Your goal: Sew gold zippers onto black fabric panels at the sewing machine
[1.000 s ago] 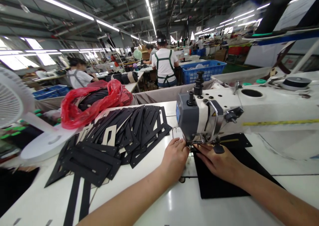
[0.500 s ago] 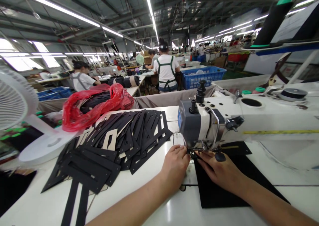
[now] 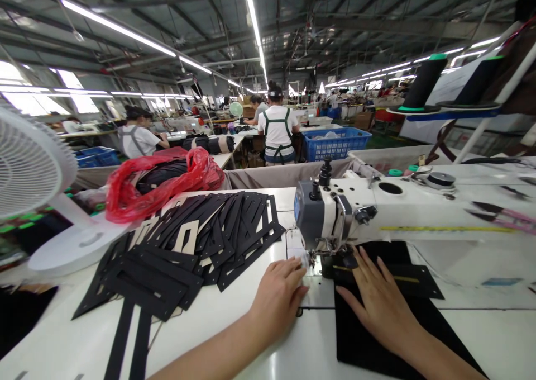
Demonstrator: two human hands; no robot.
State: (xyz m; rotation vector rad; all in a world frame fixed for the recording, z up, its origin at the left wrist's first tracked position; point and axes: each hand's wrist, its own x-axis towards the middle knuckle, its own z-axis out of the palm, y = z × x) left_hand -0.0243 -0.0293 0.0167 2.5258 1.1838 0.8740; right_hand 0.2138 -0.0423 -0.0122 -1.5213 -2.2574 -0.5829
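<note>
A white and grey sewing machine (image 3: 312,215) stands on the white table. My right hand (image 3: 379,299) lies flat with fingers spread on a black fabric panel (image 3: 360,341), its fingertips beside the presser foot. A black strip piece with a slot (image 3: 421,279) lies across the panel, under the machine arm. My left hand (image 3: 278,296) rests on the table left of the needle area, fingers bent and fingertips near the metal plate; whether it holds anything is hidden. Black slotted pieces (image 3: 154,279) lie heaped to the left.
A red plastic bag (image 3: 205,167) sits behind the heap, and a white fan (image 3: 62,246) stands at the left. Pink-handled snips (image 3: 511,218) lie on the machine. Thread cones (image 3: 425,84) stand upper right. People work beyond a blue basket (image 3: 335,144).
The view has shifted, showing more of the machine's right side. My right hand has flattened and spread over the black panel; my left hand has moved left, away from the needle.
</note>
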